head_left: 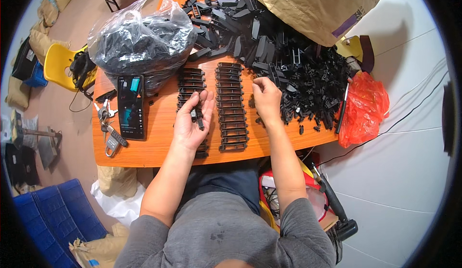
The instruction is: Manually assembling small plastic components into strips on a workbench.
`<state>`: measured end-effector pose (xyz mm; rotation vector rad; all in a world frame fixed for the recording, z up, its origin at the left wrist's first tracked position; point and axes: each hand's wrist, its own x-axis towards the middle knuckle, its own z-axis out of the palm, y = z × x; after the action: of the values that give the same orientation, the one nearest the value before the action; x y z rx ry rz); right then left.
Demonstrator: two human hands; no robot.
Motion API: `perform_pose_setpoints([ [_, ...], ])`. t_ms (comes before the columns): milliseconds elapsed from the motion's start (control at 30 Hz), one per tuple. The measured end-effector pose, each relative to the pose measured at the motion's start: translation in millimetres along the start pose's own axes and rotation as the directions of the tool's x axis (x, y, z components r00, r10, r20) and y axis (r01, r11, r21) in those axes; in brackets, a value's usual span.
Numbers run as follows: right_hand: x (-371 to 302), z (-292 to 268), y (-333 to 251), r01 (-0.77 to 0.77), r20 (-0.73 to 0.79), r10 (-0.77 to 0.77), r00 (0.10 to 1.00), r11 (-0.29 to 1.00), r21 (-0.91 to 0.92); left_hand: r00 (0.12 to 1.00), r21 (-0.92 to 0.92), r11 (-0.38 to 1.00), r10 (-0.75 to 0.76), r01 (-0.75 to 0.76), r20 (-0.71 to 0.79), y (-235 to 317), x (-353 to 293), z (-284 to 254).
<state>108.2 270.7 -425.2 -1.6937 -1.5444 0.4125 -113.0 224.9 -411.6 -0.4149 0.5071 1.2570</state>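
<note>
My left hand (191, 123) is turned palm up, its fingers half curled around a few small black plastic pieces (197, 117). Under that hand runs a column of black ladder-like plastic parts (191, 79), partly hidden by it. Just right of it lies a second, longer column of black ladder-like parts (232, 109), stacked rung after rung. My right hand (266, 98) hovers by the right side of this column, fingertips pinched together. Whatever those fingertips hold, if anything, is too small to make out. Beyond the right hand spreads a heap of small black pieces (308, 85).
Larger black blade-shaped parts (236, 13) cover the table's far side, below a brown paper sack (317, 3). At left are a clear bag of black parts (142, 41), a phone (131, 106) and keys with a padlock (112, 140). A red plastic bag (363, 109) sits at right.
</note>
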Motion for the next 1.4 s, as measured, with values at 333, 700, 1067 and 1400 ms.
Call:
perform_pose_setpoints([
  [333,14.3,-17.1,-13.2,0.159,0.15,-0.099,0.984,0.864,-0.478,0.999,0.003,1.0,-0.018,0.018,0.029,7.9,-5.8,-8.8],
  [700,22.9,17.5,-14.6,0.398,0.373,-0.144,0.917,0.412,-0.82,0.997,0.0,0.999,-0.05,0.05,0.059,8.4,-9.8,-7.5],
  [1067,26.6,7.2,-0.3,0.577,0.512,-0.268,0.816,0.421,-0.7,0.998,0.002,0.998,-0.062,0.062,0.01,2.2,-15.0,-4.1],
  [1400,25.5,9.2,1.8,0.561,0.404,-0.408,0.819,0.42,-0.713,0.999,0.04,0.998,-0.053,0.053,-0.009,1.3,-16.4,-4.0],
])
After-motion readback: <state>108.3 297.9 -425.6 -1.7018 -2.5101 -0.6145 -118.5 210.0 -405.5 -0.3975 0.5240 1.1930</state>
